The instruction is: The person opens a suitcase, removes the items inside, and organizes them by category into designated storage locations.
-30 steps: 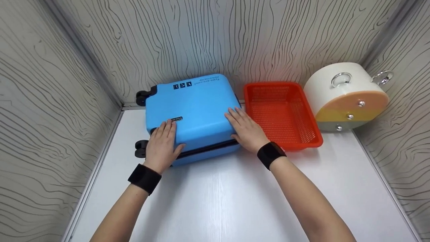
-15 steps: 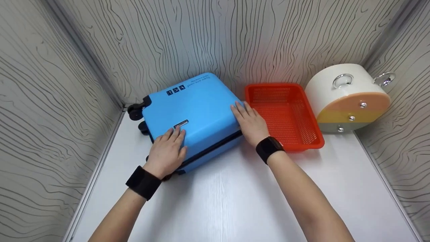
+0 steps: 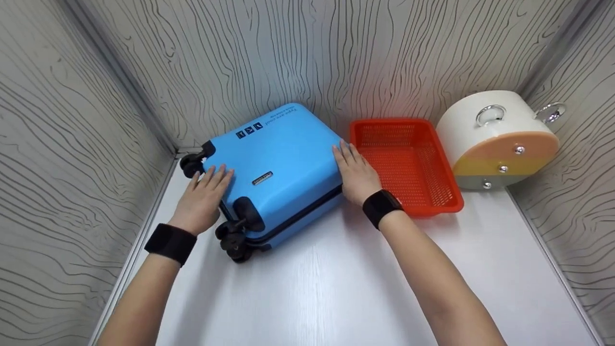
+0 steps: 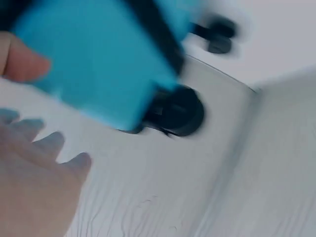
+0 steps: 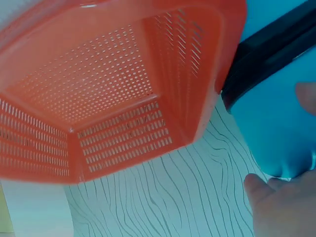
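A small blue suitcase [image 3: 288,149] with black wheels [image 3: 235,240] lies flat on the white table, turned at an angle in the head view. My left hand [image 3: 202,199] is at its wheeled end, fingers extended over the edge between the wheels; the blurred left wrist view does not settle whether they touch. On the other end, my right hand [image 3: 358,175] rests with straight fingers against the suitcase's corner, its thumb partly hidden. In the right wrist view the suitcase [image 5: 281,123] stands close beside the red basket.
A red perforated plastic basket [image 3: 454,192] sits right of the suitcase. Farther right is a white round-topped box [image 3: 473,115] with coloured drawers, silver knobs and ring handles. Wood-patterned walls [image 3: 288,53] enclose the white table [image 3: 307,298] at the back and sides.
The suitcase has turned, its near wheeled corner swinging toward me. My left hand has moved from its top to the wheeled end on the left. The right hand has stayed at its corner.
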Motion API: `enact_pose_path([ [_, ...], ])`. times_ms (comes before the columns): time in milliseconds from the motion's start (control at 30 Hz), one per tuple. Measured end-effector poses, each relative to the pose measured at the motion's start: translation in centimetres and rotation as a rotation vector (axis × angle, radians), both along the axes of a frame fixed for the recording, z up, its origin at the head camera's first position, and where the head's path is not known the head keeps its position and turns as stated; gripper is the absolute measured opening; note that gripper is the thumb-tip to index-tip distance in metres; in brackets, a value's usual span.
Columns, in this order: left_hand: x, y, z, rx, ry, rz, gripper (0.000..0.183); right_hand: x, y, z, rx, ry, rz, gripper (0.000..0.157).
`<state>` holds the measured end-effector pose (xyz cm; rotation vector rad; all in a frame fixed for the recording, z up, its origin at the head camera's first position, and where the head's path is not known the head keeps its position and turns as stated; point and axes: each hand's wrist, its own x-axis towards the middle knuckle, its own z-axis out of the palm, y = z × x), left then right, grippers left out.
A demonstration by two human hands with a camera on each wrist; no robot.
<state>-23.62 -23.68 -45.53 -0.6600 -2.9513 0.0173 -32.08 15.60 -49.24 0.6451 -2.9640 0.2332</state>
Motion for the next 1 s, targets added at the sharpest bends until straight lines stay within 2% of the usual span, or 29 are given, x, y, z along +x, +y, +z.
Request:
enact_pose_path([
  [100, -0.9, -1.3, -0.7, -0.062, 0.044, -0.017, 0.097, 0.4, 0.0, -0.2, -0.062, -0.011, 0.009, 0.086],
  [200, -1.5, -1.9, -1.2, -0.078, 0.061, -0.055, 0.107, 1.1, -0.1, -0.6, -0.132, -0.021, 0.014, 0.091],
  [300, -1.9, -2.2, -1.4, -0.074, 0.065, -0.078, 0.108, 2.3, -0.6, -1.2, -0.278, -0.057, 0.001, 0.091],
  [467, -2.1, -2.4, -1.7, -0.064, 0.051, -0.090, 0.106, 6.4, -2.7, -2.4, -0.652, -0.213, -0.087, 0.092],
  [533, -2.2, -2.4, -1.9, -0.060, 0.048, -0.092, 0.106, 8.3, -4.0, -2.8, -0.751, -0.277, -0.095, 0.093],
  [600, -2.2, -2.4, -2.0, -0.047, 0.049, -0.091, 0.106, 10.0, -5.4, -3.1, -0.774, -0.321, -0.061, 0.094],
  [667, -2.1, -2.4, -2.1, -0.035, 0.052, -0.089, 0.107, 11.2, -6.7, -3.3, -0.758, -0.339, 0.009, 0.094],
  [767, -2.1, -2.1, -2.0, -0.015, 0.051, -0.092, 0.107, 12.1, -8.1, -3.6, -0.728, -0.347, 0.078, 0.091],
  [867, -2.1, -1.7, -1.8, -0.008, 0.049, -0.100, 0.106, 12.1, -8.5, -3.9, -0.720, -0.346, 0.083, 0.088],
  [1000, -2.0, -1.1, -1.4, -0.010, 0.075, -0.112, 0.102, 11.1, -7.9, -3.9, -0.702, -0.318, 0.063, 0.085],
])
